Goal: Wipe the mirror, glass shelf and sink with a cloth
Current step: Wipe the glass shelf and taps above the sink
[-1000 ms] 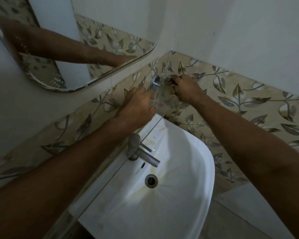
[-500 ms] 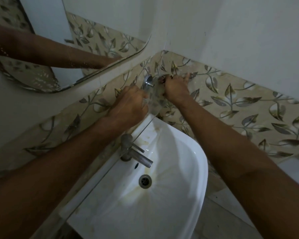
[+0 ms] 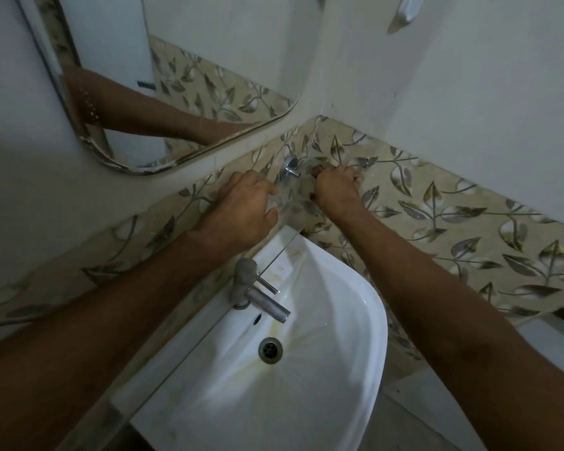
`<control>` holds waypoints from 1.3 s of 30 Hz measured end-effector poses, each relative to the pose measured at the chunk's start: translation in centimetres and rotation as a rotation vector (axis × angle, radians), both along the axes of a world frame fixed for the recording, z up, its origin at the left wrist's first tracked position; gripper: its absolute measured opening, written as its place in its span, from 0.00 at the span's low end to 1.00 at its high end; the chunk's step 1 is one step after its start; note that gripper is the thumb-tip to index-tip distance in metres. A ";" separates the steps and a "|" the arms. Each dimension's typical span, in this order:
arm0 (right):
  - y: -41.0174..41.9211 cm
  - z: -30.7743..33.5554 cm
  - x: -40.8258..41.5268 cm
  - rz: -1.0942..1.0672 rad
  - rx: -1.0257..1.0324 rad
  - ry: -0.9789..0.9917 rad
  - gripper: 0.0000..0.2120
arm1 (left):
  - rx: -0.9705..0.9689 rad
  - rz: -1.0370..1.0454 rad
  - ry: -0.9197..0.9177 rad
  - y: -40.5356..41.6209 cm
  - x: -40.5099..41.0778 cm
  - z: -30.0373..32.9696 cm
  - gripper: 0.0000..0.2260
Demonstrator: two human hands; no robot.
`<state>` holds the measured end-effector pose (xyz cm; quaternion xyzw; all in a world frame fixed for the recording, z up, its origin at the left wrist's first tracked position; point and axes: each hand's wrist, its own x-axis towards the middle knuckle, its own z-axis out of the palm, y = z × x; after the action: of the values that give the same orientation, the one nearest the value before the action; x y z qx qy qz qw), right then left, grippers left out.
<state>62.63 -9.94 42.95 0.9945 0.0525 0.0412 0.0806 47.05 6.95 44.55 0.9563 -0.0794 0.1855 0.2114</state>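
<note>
At the corner, over the basin: both hands meet at the far end of the clear glass shelf (image 3: 285, 219), which runs along the leaf-patterned tile band (image 3: 437, 219) above the sink.
Left hand (image 3: 241, 209): fingers curled down over the front edge of the shelf, gripping it, thumb side towards the basin.
Right hand (image 3: 336, 187): fingers curled into a fist against the tiled side wall at the shelf's far end; what they grip, if anything, I cannot tell.
Between the fingertips of the two hands: a round chrome shelf bracket (image 3: 289, 167) fixed to the tiles, with the glass just below it.
Cloth: cannot be made out in either hand.
Below the left fingers: a dull metal tap (image 3: 256, 291), its spout pointing over the white ceramic sink (image 3: 355, 320); yellowish stains run from under the spout to the round metal drain (image 3: 270, 349).
Above and left of the left fingers: a rounded-corner wall mirror (image 3: 183, 92), reflecting a forearm and the tiles.
High above the right fingers: a white wall fitting (image 3: 407, 9), cut off by the frame edge.
</note>
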 end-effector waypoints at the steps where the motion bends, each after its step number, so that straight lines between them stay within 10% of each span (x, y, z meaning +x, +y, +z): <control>1: 0.3 -0.1 -0.2 -0.015 -0.004 0.002 0.27 | -0.004 0.003 0.001 0.1 -0.2 0.0 0.17; 13: 0.6 -2.6 -7.6 0.521 0.460 -0.226 0.15 | 0.000 0.027 0.024 -0.1 -1.4 0.0 0.17; 19: 0.5 -0.9 -3.6 0.315 0.461 -0.136 0.12 | 0.018 0.039 0.082 0.1 -1.9 0.7 0.17; 27: 1.4 -0.6 -13.6 0.856 0.508 -0.018 0.16 | -0.044 0.167 0.170 0.2 -3.6 1.2 0.12; 34: 2.2 -0.1 -10.3 0.507 0.490 -0.105 0.15 | -0.120 0.234 0.124 2.1 -8.0 1.6 0.14; 39: 4.2 -0.7 -19.9 0.738 0.594 -0.091 0.16 | -0.083 0.193 0.094 3.9 -11.7 0.5 0.13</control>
<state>42.69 -5.71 42.30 0.8866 0.3848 0.1237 -0.2249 35.37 10.88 45.01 0.9576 0.0307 0.1631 0.2356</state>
